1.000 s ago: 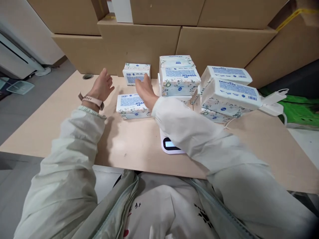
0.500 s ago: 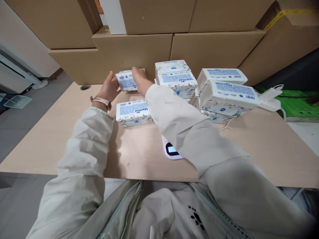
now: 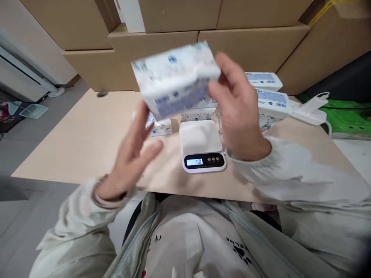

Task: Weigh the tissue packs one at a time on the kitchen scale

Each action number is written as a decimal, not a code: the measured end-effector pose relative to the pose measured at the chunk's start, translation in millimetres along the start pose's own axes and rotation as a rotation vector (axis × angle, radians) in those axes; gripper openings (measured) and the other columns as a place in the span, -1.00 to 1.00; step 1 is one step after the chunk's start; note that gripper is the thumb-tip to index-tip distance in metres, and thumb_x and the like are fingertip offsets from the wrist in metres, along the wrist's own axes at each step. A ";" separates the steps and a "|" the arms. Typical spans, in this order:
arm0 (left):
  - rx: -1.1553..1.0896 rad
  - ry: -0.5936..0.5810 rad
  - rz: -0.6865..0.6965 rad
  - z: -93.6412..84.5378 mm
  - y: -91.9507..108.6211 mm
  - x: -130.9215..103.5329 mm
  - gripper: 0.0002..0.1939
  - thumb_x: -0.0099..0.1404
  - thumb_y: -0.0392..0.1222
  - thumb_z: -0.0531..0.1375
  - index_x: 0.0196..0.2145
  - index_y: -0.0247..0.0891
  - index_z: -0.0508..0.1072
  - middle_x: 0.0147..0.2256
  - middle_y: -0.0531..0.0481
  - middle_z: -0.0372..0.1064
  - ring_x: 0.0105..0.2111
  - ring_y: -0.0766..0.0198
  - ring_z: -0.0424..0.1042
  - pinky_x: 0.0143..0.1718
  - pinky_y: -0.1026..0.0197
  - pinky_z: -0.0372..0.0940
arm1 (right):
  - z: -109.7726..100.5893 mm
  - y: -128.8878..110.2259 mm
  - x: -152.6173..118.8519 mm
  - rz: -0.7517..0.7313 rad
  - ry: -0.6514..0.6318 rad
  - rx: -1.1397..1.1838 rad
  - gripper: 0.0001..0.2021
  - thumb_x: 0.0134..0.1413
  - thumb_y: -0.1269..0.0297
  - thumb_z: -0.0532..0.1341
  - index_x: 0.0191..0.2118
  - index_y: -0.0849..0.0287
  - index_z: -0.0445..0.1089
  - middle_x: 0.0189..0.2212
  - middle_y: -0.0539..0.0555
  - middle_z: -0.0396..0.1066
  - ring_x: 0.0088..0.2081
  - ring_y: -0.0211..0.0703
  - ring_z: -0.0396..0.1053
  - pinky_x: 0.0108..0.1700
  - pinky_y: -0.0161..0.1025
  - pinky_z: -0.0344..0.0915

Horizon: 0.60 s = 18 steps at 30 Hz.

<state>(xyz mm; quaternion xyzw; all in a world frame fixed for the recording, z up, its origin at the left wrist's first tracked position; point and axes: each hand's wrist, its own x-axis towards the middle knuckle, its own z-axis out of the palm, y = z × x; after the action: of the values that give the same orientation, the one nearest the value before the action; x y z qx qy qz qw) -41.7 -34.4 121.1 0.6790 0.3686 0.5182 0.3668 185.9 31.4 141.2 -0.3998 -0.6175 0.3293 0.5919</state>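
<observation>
At the far left, a clear plastic box sits beyond the edge of the table, which has a round hole near its far left corner. Your left hand is spread wide, thumb well apart from the fingers, with a pale band at the wrist. Its fingertips reach the lower left corner of a white tissue pack; you cannot tell whether they touch. That pack is in the air above the table, tilted with its right end higher, and blurred. Below it, partly hidden, a second pack rests on the table. Right of that lies a white scale, its plate bare, its lit display reading 0.0. More packs stand just beyond the scale, mostly hidden. Your right hand grips the right end of the raised pack between thumb and fingers. Farther right, other packs sit near a white power strip, with a green object past it. Cardboard boxes line the far side.
</observation>
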 end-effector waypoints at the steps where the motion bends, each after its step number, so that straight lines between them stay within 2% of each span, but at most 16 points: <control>1: -0.019 -0.020 -0.037 12.9 -10.8 -15.4 -0.26 0.47 0.00 0.37 0.50 0.31 0.25 0.60 0.27 -0.07 0.64 -0.04 -0.13 0.64 -0.15 0.01 | -12.1 12.7 -18.6 0.037 0.062 0.023 -0.47 0.37 0.19 0.21 0.40 0.09 0.34 0.38 0.18 0.32 0.45 -0.01 0.29 0.51 -0.05 0.31; 4: -0.081 -0.085 -0.159 45.1 -40.5 -45.4 -0.16 0.48 -0.02 0.37 0.56 0.28 0.11 0.63 0.14 -0.16 0.64 -0.10 -0.17 0.64 -0.24 -0.04 | -37.7 52.6 -60.6 0.155 0.141 -0.015 -0.51 0.31 0.08 0.30 0.32 -0.16 0.45 0.31 0.08 0.36 0.37 0.12 0.35 0.42 0.15 0.41; 8: -0.045 -0.123 -0.215 67.6 -65.3 -52.0 -0.11 0.47 0.01 0.36 0.59 0.19 0.05 0.63 0.04 -0.17 0.64 -0.10 -0.18 0.66 -0.26 -0.15 | -53.0 85.9 -90.5 0.156 0.147 -0.057 -0.41 0.32 -0.11 0.31 0.39 -0.17 0.41 0.29 0.14 0.31 0.35 0.14 0.34 0.37 0.19 0.45; 10: 0.006 -0.123 -0.219 69.5 -72.6 -49.5 -0.11 0.47 0.02 0.36 0.60 0.14 0.05 0.63 -0.01 -0.16 0.64 -0.10 -0.17 0.65 -0.26 -0.16 | -57.1 94.0 -97.8 0.157 0.144 -0.043 -0.40 0.33 -0.15 0.30 0.41 -0.17 0.39 0.29 0.14 0.30 0.34 0.11 0.36 0.36 0.16 0.46; 14: 0.057 -0.064 -0.191 60.9 -81.7 -44.4 -0.18 0.48 0.02 0.35 0.57 0.14 0.15 0.60 -0.06 -0.01 0.62 -0.09 -0.03 0.62 -0.26 -0.02 | -69.1 104.7 -105.4 0.100 0.144 -0.056 -0.48 0.37 -0.07 0.32 0.36 -0.15 0.45 0.24 0.14 0.41 0.28 0.08 0.44 0.32 0.13 0.48; 16: 0.064 0.040 -0.159 54.6 -86.5 -41.3 -0.27 0.48 0.02 0.35 0.51 0.12 0.27 0.56 -0.08 0.11 0.59 -0.09 0.08 0.59 -0.26 0.06 | -77.4 110.5 -107.6 0.048 0.207 -0.095 -0.52 0.39 -0.06 0.31 0.33 -0.11 0.48 0.18 0.15 0.48 0.24 0.08 0.48 0.32 0.15 0.46; 18: 0.063 0.200 -0.125 49.6 -93.0 -37.4 -0.40 0.47 0.04 0.35 0.41 0.06 0.43 0.48 -0.12 0.28 0.53 -0.10 0.22 0.55 -0.25 0.15 | -84.9 116.4 -109.0 0.041 0.291 -0.111 -0.54 0.40 -0.07 0.29 0.29 -0.08 0.51 0.12 0.16 0.53 0.19 0.09 0.51 0.32 0.18 0.45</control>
<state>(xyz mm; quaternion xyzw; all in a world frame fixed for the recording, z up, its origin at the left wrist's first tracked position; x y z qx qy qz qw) -11.8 -30.4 13.4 0.6108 0.4612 0.5475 0.3382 280.2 -16.7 -5.2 -0.4880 -0.5340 0.2453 0.6453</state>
